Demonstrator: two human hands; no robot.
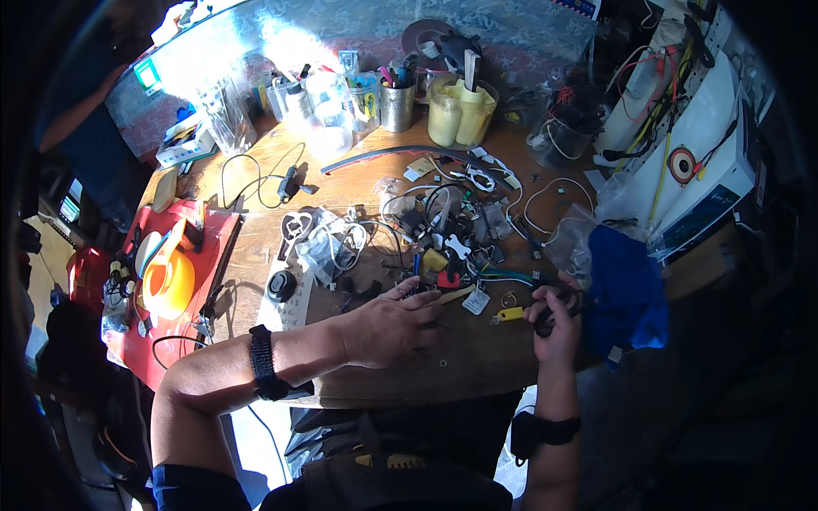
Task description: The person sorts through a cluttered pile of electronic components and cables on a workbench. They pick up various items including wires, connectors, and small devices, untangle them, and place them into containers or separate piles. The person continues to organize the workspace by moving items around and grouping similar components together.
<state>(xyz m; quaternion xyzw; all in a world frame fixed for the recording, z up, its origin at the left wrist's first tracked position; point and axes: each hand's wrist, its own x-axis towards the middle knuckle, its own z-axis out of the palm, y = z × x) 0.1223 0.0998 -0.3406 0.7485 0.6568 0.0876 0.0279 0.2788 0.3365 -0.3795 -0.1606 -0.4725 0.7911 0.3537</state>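
Note:
My left hand (394,325) lies palm down at the near edge of a heap of small electronic bits and cables (443,221), its fingers spread. By its fingertips are a red piece (448,280) and a yellow piece (434,260). My right hand (555,328), to the right of the heap, is closed around a black curved object (545,322); its kind is hard to make out, being partly covered by the fingers. A yellow tag on a ring (509,314) lies just left of this hand, and a white label (475,300) is farther left.
At the left stands a red board (220,247) with an orange tape roll (169,284). A round black part (279,287) sits on a pale strip. Pen holders (397,106) and tubs line the back. A blue cloth (629,289) hangs over the right edge, near a white device (707,162).

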